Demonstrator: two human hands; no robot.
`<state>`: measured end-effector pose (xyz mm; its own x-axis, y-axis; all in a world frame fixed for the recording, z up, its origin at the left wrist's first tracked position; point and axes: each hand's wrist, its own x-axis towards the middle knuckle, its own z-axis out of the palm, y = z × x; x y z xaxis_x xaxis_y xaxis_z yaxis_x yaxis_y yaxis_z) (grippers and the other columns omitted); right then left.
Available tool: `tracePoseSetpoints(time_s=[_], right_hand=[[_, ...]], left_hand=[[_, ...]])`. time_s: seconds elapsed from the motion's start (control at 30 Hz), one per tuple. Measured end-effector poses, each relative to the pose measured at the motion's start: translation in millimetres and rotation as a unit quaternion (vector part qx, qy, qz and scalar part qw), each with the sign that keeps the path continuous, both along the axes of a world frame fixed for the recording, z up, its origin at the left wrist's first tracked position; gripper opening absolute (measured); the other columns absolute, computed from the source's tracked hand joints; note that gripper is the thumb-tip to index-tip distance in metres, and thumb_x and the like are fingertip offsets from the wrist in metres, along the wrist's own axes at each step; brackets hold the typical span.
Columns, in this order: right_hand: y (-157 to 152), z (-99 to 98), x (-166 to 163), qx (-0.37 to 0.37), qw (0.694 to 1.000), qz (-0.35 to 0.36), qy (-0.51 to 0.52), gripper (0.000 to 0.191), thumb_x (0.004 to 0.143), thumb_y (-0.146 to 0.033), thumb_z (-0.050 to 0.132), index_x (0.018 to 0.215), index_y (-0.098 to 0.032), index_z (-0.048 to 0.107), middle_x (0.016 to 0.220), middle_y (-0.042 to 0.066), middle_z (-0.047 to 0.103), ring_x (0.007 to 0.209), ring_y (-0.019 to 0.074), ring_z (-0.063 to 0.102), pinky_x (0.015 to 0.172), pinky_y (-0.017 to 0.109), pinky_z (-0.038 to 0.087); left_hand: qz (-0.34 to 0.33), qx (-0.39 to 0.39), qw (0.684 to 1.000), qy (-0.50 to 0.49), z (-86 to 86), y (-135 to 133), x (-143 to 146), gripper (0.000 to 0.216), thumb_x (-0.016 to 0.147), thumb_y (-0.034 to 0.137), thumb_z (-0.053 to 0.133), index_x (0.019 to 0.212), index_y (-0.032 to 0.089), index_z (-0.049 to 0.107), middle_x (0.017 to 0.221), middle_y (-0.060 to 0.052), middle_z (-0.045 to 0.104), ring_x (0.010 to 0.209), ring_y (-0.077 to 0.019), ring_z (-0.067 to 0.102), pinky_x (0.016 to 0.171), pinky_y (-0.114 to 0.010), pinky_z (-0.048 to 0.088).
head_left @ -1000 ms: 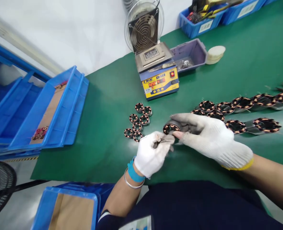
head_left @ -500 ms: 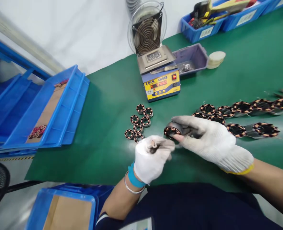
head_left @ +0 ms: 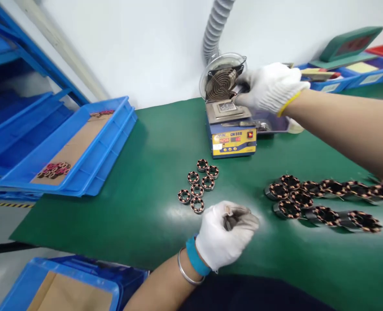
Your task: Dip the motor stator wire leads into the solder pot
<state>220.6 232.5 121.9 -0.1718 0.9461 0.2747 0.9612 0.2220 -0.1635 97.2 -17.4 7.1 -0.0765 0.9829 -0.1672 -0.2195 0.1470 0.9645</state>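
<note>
The right hand [head_left: 264, 88] has gone from the front of the green table [head_left: 146, 242] up to the yellow-fronted machine [head_left: 233, 144], taking the wound ring [head_left: 233, 94] along. Half a second ago the two hands were close together with that ring between them; now they are well apart. The right thumb and fingers pinch the ring, largely hidden by the glove, just in front of the round fan grille [head_left: 223, 84]. The left hand [head_left: 227, 235] stays low over the table, fingers curled inward — whether anything is inside them I cannot tell. Near it, the cluster of seven small rings [head_left: 197, 190] lies as before, as do the rows of larger rings [head_left: 324, 215] at right.

The blue tray [head_left: 97, 157] at left, stacked on another, holds cardboard and two groups of red-and-dark rings [head_left: 53, 169]. A lower blue bin [head_left: 21, 285] is lined with cardboard. Beside the machine, a purple bin [head_left: 281, 123] — partly behind the right arm — contains small metallic bits, too blurred to identify.
</note>
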Motion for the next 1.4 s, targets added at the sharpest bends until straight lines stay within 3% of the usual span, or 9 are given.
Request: tracePoseSetpoints(time_s=[0.17, 0.3, 0.47, 0.8, 0.9, 1.03, 1.13, 1.27, 1.4], right_hand=[[31.1, 0.0, -14.8, -0.038, 0.996, 0.041, -0.063, 0.082, 0.079, -0.058, 0.037, 0.095, 0.017, 0.068, 0.127, 0.028, 0.059, 0.135, 0.0327, 0.044, 0.094, 0.025, 0.042], [44.2, -9.6, -18.8, -0.052, 0.994, 0.051, -0.084, 0.073, 0.08, -0.055, 0.044, 0.08, 0.014, 0.066, 0.126, 0.03, 0.057, 0.134, 0.0297, 0.047, 0.084, 0.013, 0.042], [49.6, -15.1, -20.9, -0.048, 0.991, 0.065, -0.103, 0.062, 0.085, -0.048, 0.047, 0.084, 0.01, 0.067, 0.129, 0.029, 0.057, 0.134, 0.0253, 0.049, 0.081, 0.005, 0.041], [30.4, 2.7, -22.6, -0.045, 0.996, -0.005, -0.083, 0.073, 0.082, -0.06, 0.047, 0.101, 0.007, 0.07, 0.123, 0.023, 0.065, 0.131, 0.0304, 0.054, 0.095, 0.031, 0.044], [5.9, 7.8, -18.9, -0.055, 0.996, -0.064, -0.016, 0.084, 0.077, -0.069, 0.047, 0.118, 0.001, 0.071, 0.124, 0.017, 0.066, 0.123, 0.0278, 0.059, 0.096, 0.037, 0.043], [-41.7, -8.3, -13.1, -0.125, 0.985, -0.033, 0.113, 0.078, 0.073, -0.071, 0.061, 0.124, -0.013, 0.074, 0.103, 0.008, 0.073, 0.105, 0.0228, 0.068, 0.093, 0.04, 0.046], [-82.0, -35.8, -14.6, -0.227, 0.946, 0.04, 0.227, 0.057, 0.083, -0.049, 0.071, 0.13, -0.019, 0.071, 0.094, 0.007, 0.075, 0.081, 0.0166, 0.07, 0.088, 0.038, 0.054], [-130.3, -70.6, -19.9, -0.301, 0.897, 0.112, 0.305, 0.065, 0.084, -0.047, 0.068, 0.142, -0.018, 0.062, 0.114, 0.013, 0.072, 0.085, 0.0221, 0.072, 0.083, 0.035, 0.06], [-155.7, -83.8, -14.9, -0.411, 0.774, 0.228, 0.425, 0.063, 0.087, -0.063, 0.052, 0.127, -0.016, 0.066, 0.113, 0.014, 0.072, 0.096, 0.0251, 0.072, 0.078, 0.031, 0.062]], left_hand=[[-0.023, -0.012, 1.0, 0.005, 0.3, 3.5, -2.6, 0.013, 0.066, 0.03, 0.069, 0.07, 0.021, 0.061, 0.063, -0.003, 0.062, 0.06, -0.0167, 0.057, 0.058, -0.031, 0.05], [-0.034, -0.019, 0.999, -0.004, 7.8, 4.8, -5.1, 0.012, 0.066, 0.029, 0.067, 0.068, 0.021, 0.058, 0.063, -0.002, 0.058, 0.06, -0.0158, 0.053, 0.059, -0.031, 0.048], [-0.034, -0.018, 0.999, 0.004, 7.7, 4.0, -4.6, 0.011, 0.068, 0.027, 0.068, 0.067, 0.02, 0.059, 0.062, -0.002, 0.056, 0.06, -0.0156, 0.051, 0.053, -0.029, 0.045], [0.03, -0.018, 0.999, -0.018, -3.1, 9.5, -5.0, 0.016, 0.068, 0.028, 0.075, 0.077, 0.019, 0.065, 0.067, -0.002, 0.061, 0.061, -0.0145, 0.053, 0.058, -0.03, 0.048], [0.1, -0.036, 0.993, -0.048, -4.7, 14.6, -6.1, 0.027, 0.064, 0.025, 0.081, 0.085, 0.018, 0.066, 0.076, -0.004, 0.066, 0.062, -0.0127, 0.054, 0.062, -0.029, 0.05], [0.129, -0.012, 0.987, -0.09, -4.4, 22.6, -10.1, 0.034, 0.066, 0.026, 0.086, 0.093, 0.017, 0.066, 0.083, -0.004, 0.067, 0.071, -0.0133, 0.061, 0.073, -0.03, 0.055], [0.153, 0.003, 0.984, -0.093, -5.8, 27.1, -11.4, 0.036, 0.069, 0.022, 0.085, 0.1, 0.017, 0.067, 0.093, -0.006, 0.07, 0.081, -0.0153, 0.067, 0.081, -0.032, 0.057], [0.15, 0.033, 0.986, -0.072, -8.2, 30.2, -12.2, 0.03, 0.076, 0.015, 0.079, 0.104, 0.017, 0.07, 0.109, -0.008, 0.075, 0.097, -0.0205, 0.072, 0.093, -0.037, 0.059], [0.167, 0.064, 0.982, -0.053, -10.1, 30.1, -16.5, 0.022, 0.08, 0.018, 0.076, 0.102, 0.017, 0.071, 0.111, -0.008, 0.077, 0.104, -0.0235, 0.073, 0.1, -0.042, 0.058]])
